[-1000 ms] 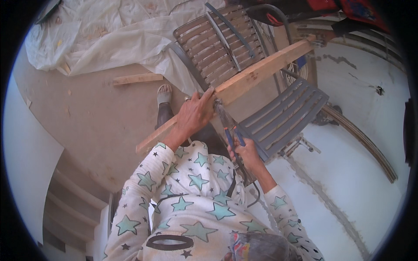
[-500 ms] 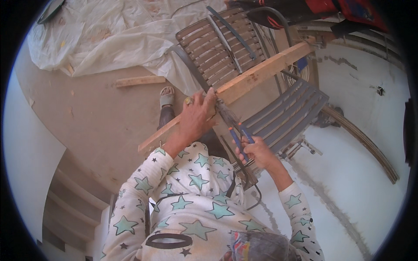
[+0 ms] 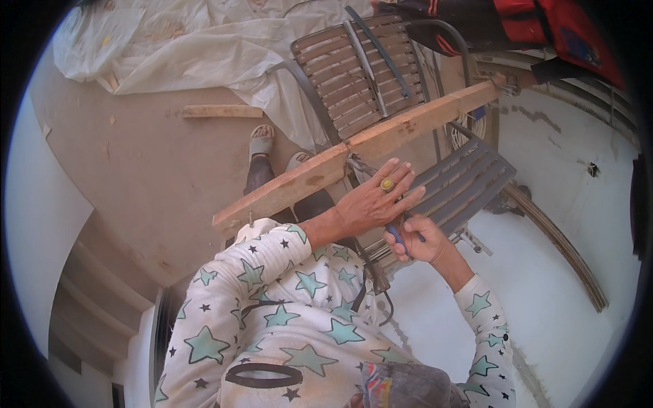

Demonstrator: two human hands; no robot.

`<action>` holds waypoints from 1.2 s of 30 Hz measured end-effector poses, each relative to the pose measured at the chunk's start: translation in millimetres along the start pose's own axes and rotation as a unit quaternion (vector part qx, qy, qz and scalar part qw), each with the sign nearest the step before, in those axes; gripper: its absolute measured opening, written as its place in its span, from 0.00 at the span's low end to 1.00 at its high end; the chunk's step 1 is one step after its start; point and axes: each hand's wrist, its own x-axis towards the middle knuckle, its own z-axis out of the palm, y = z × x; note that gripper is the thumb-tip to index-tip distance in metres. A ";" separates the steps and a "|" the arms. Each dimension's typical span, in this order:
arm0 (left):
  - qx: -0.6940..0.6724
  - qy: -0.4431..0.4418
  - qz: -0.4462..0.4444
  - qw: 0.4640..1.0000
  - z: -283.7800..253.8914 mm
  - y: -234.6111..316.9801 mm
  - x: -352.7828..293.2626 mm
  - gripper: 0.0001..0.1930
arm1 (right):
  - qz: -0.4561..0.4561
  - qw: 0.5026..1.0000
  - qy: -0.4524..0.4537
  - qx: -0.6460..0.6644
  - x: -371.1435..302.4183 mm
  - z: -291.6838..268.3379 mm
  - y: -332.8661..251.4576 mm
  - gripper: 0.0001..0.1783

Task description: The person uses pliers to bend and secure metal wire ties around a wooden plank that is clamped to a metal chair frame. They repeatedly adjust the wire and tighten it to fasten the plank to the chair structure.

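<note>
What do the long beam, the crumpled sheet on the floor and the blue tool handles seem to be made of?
Long beam: wood, apparently bare; dull tan with dark knot-like marks.
Crumpled sheet: probably thin plastic film, translucent and creased.
Blue tool handles: plastic or rubber perhaps, judging by the solid colour; mostly hidden.

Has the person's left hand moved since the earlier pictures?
Yes. Judged against the grey slatted seat, the left hand has shifted right and toward the person's body, off the wooden beam to close by the right hand.
</note>
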 end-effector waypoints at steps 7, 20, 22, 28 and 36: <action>-0.069 -0.015 0.028 0.997 19.9 -10.9 2.0 0.20 | -0.025 0.989 0.086 -0.118 -11.9 22.9 -16.7 0.22; -0.224 0.011 -0.134 0.965 -11.0 -18.8 33.6 0.09 | -0.205 0.358 0.358 -0.838 -28.2 124.9 -20.4 0.32; -0.228 0.012 -0.132 0.965 -15.7 -19.9 35.8 0.08 | -0.155 0.360 0.356 -0.848 -27.2 126.1 -30.6 0.29; -0.253 -0.070 -0.142 0.954 -16.7 -34.6 48.5 0.07 | -0.069 0.445 0.322 -0.833 -24.3 134.6 -68.1 0.19; -0.203 -0.024 -0.160 0.966 -11.0 -24.4 43.7 0.19 | 0.019 0.633 0.357 -0.687 -29.0 134.4 -78.3 0.20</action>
